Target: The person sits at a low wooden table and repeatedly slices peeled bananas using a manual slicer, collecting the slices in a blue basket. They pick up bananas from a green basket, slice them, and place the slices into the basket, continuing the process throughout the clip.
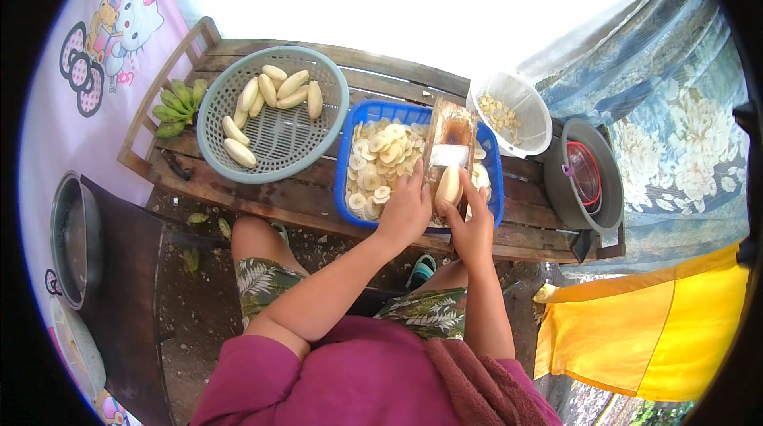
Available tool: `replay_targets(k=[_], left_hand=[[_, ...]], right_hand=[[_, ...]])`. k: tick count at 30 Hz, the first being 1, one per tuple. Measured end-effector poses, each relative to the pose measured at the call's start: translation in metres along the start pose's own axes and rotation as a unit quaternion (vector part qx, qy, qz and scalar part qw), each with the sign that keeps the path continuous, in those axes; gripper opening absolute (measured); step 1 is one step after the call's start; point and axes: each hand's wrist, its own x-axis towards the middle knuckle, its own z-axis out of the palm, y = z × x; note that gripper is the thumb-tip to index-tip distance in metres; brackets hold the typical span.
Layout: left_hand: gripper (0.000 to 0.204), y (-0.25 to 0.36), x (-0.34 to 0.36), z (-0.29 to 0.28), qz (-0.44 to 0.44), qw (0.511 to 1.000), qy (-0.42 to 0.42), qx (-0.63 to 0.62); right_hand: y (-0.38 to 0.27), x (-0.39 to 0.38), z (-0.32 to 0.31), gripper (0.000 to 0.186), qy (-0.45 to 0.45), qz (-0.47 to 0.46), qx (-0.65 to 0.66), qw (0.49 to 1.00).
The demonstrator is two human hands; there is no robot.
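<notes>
Wooden slat counter [262,191], near edge running just past the knees, raised rail at the left end. Little open room on top: 1 grey round basket [278,144] at left, 1 blue tray [347,157] touching it at centre, 1 white strainer [539,120] at the back right, 1 dark pot [566,187] with a glass lid at the right end. Narrow bare strip along the near edge, before the basket.

In the basket, 8 peeled bananas [293,84] toward its far and left side. Beside its left rim, 1 bunch of green bananas [176,106].

Across the tray, 1 wooden slicer [453,132], tilted up toward the far rim. Pale round slices [377,160] heaped beneath, too many to count.

Left hand [405,210] clamped on the slicer's near left edge. Right hand [469,223] closed around 1 peeled banana [448,186], pressed on the board.
</notes>
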Motion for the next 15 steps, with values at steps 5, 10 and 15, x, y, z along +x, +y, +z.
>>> replay_targets(k=[5, 10, 15], left_hand=[[0.056, 0.0, 0.0, 0.0, -0.019, 1.0, -0.016, 0.009], [0.055, 0.003, 0.0, -0.001, 0.02, 0.999, 0.023, 0.014], [0.056, -0.002, -0.001, 0.002, -0.007, 1.0, 0.001, 0.006]], right_hand=[[0.038, 0.092, 0.023, 0.058, 0.101, 0.023, 0.038, 0.994], [0.04, 0.091, 0.017, 0.06, 0.074, 0.01, -0.039, 0.996], [0.008, -0.008, 0.0, 0.06, 0.059, -0.026, -0.073, 0.995]])
